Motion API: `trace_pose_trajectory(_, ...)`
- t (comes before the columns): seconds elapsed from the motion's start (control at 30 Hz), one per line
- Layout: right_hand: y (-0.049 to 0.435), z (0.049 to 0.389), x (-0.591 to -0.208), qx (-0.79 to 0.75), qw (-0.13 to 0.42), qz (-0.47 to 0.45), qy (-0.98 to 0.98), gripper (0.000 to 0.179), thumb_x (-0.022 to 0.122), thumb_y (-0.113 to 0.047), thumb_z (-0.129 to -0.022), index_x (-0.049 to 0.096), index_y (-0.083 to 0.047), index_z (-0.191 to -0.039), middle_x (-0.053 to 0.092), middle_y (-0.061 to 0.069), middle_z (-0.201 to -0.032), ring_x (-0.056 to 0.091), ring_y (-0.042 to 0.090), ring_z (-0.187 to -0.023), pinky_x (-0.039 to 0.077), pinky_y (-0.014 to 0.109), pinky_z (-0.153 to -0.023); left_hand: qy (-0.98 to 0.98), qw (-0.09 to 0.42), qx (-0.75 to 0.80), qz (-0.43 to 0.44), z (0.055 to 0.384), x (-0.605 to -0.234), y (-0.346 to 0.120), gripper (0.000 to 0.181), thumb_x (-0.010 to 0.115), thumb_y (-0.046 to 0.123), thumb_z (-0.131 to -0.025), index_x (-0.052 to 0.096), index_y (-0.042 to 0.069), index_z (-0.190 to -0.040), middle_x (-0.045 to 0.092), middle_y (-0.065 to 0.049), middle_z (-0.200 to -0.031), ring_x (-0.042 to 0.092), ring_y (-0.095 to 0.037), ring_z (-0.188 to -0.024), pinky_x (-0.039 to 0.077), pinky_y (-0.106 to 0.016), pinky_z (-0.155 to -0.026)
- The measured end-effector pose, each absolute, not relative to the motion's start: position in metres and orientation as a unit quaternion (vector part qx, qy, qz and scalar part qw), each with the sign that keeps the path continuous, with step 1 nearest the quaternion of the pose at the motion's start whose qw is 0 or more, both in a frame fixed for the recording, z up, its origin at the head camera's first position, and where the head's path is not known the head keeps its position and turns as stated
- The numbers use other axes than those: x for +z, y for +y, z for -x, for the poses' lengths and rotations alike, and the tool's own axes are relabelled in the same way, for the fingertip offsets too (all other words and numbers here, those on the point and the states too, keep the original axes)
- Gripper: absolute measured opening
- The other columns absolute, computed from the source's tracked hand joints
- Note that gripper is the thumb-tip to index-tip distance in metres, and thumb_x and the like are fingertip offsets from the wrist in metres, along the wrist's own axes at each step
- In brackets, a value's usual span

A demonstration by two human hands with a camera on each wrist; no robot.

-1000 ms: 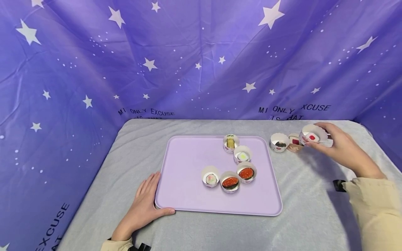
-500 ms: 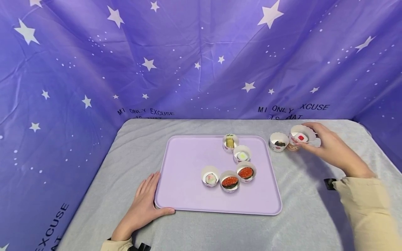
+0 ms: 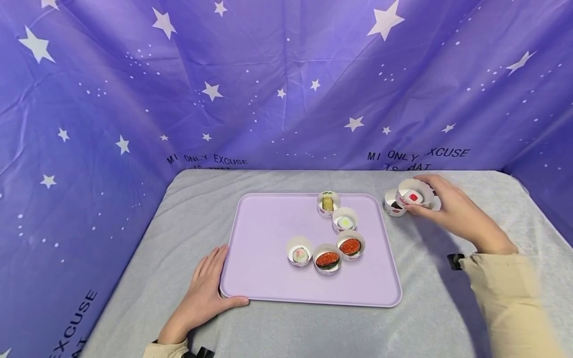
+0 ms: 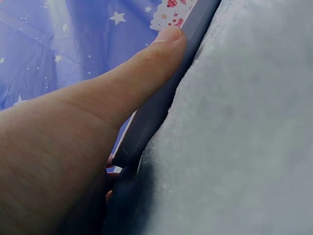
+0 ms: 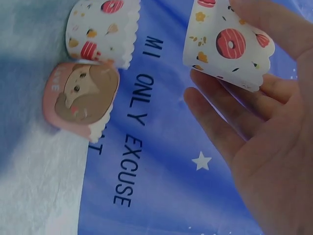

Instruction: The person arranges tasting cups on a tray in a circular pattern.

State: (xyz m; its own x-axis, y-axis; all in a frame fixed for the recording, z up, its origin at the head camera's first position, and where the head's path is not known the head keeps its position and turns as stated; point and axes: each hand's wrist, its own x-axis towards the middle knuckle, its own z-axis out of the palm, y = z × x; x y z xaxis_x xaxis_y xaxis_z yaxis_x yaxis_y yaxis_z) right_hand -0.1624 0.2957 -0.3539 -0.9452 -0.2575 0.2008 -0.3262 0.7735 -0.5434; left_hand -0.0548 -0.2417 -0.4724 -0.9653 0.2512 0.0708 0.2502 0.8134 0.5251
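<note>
My right hand (image 3: 456, 211) holds a white paper baking cup (image 5: 212, 36) between thumb and fingers, raised beyond the tray's right side. Inside the cup lies a small white sushi piece with a red top (image 3: 413, 197). A white paper cup (image 5: 105, 34) with a dark filling stands just left of it, partly covered in the head view. Beside that is a pink cup with a cartoon face (image 5: 83, 98), hidden from above by my right hand and its cup. My left hand (image 3: 201, 293) rests at the near left corner of the lilac tray (image 3: 264, 219), thumb along the front edge.
Several white paper cups stand on the tray's right half. Two hold red-orange roe sushi (image 3: 351, 246), one a pink-centred roll (image 3: 300, 255), another a yellow-topped white piece (image 3: 345, 222). A yellow-green piece (image 3: 328, 203) sits at the back. A starry purple curtain (image 3: 268, 74) borders the grey cloth.
My right hand has carried its cup leftward, from above the right end of the row to overlapping the white cup with the dark filling. My left hand and the tray have stayed put.
</note>
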Motion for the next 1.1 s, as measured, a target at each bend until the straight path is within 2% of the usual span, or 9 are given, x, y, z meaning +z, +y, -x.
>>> trace_pose_trajectory(0.17,0.288,0.161,-0.356,0.299,0.072,-0.167,-0.937,0.066,0.080,-0.023,-0.084,0.048,-0.005,-0.139,0.053,0.020,-0.136,0.050,0.037,-0.118,0.039,0.051,-0.093,0.952,0.000,0.276,-0.131,0.054,-0.473,-0.242,0.129,0.078,0.071,-0.065,0.019,0.004,-0.158,0.025,-0.016,-0.162,0.017,-0.035,-0.151,0.010,-0.055,-0.118)
trace_pose_trajectory(0.27,0.283,0.160,-0.358,0.298,0.080,-0.178,-0.934,0.064,0.081,-0.020,-0.084,0.050,-0.004,-0.137,0.055,0.017,-0.133,0.052,0.031,-0.114,0.041,0.035,-0.092,0.953,0.000,0.274,-0.130,0.054,-0.474,-0.242,0.129,0.078,0.071,-0.066,0.018,0.005,-0.158,0.024,-0.016,-0.162,0.016,-0.035,-0.151,0.010,-0.054,-0.118)
trace_pose_trajectory(0.33,0.279,0.159,-0.359,0.292,0.087,-0.185,-0.934,0.063,0.081,-0.020,-0.083,0.052,-0.005,-0.136,0.058,0.014,-0.128,0.054,0.025,-0.107,0.041,0.023,-0.085,0.953,0.000,0.273,-0.130,0.054,-0.475,-0.242,0.129,0.078,0.071,-0.066,0.018,0.005,-0.158,0.024,-0.016,-0.162,0.016,-0.034,-0.151,0.009,-0.053,-0.118)
trace_pose_trajectory(0.43,0.273,0.158,-0.359,0.289,0.092,-0.187,-0.934,0.061,0.082,-0.021,-0.083,0.053,-0.007,-0.136,0.061,0.009,-0.121,0.051,0.016,-0.093,0.041,0.017,-0.074,0.953,0.000,0.273,-0.129,0.054,-0.475,-0.242,0.128,0.078,0.071,-0.066,0.017,0.005,-0.159,0.024,-0.016,-0.162,0.016,-0.035,-0.151,0.009,-0.053,-0.119)
trace_pose_trajectory(0.5,0.270,0.157,-0.359,0.289,0.092,-0.183,-0.935,0.061,0.082,-0.022,-0.083,0.054,-0.008,-0.136,0.061,0.007,-0.118,0.051,0.015,-0.089,0.042,0.019,-0.072,0.953,0.001,0.272,-0.129,0.054,-0.475,-0.242,0.128,0.078,0.071,-0.066,0.017,0.005,-0.159,0.024,-0.016,-0.162,0.016,-0.035,-0.151,0.009,-0.053,-0.119)
trace_pose_trajectory(0.73,0.259,0.154,-0.358,0.311,0.077,-0.181,-0.930,0.062,0.081,-0.024,-0.083,0.053,-0.007,-0.136,0.061,0.010,-0.124,0.061,0.024,-0.098,0.047,0.017,-0.078,0.953,0.001,0.272,-0.131,0.055,-0.476,-0.242,0.128,0.078,0.071,-0.066,0.017,0.006,-0.159,0.024,-0.016,-0.162,0.016,-0.034,-0.151,0.010,-0.054,-0.118)
trace_pose_trajectory(0.87,0.250,0.154,-0.358,0.308,0.069,-0.190,-0.929,0.062,0.080,-0.024,-0.085,0.052,-0.006,-0.137,0.060,0.012,-0.129,0.060,0.025,-0.104,0.051,0.035,-0.085,0.953,0.001,0.271,-0.133,0.056,-0.477,-0.242,0.128,0.077,0.071,-0.066,0.017,0.006,-0.159,0.024,-0.016,-0.162,0.016,-0.034,-0.151,0.010,-0.055,-0.118)
trace_pose_trajectory(0.97,0.244,0.155,-0.359,0.312,0.061,-0.197,-0.928,0.062,0.079,-0.026,-0.086,0.051,-0.007,-0.138,0.059,0.012,-0.132,0.057,0.028,-0.114,0.049,0.048,-0.092,0.953,0.002,0.273,-0.133,0.056,-0.477,-0.242,0.128,0.078,0.071,-0.067,0.017,0.006,-0.159,0.024,-0.016,-0.162,0.016,-0.034,-0.151,0.010,-0.055,-0.118)
trace_pose_trajectory(1.1,0.235,0.156,-0.360,0.316,0.053,-0.208,-0.924,0.061,0.079,-0.028,-0.086,0.052,-0.009,-0.137,0.059,0.009,-0.132,0.058,0.027,-0.116,0.051,0.050,-0.094,0.952,0.001,0.276,-0.132,0.056,-0.475,-0.242,0.128,0.079,0.070,-0.066,0.018,0.005,-0.158,0.025,-0.017,-0.162,0.017,-0.036,-0.150,0.011,-0.056,-0.117)
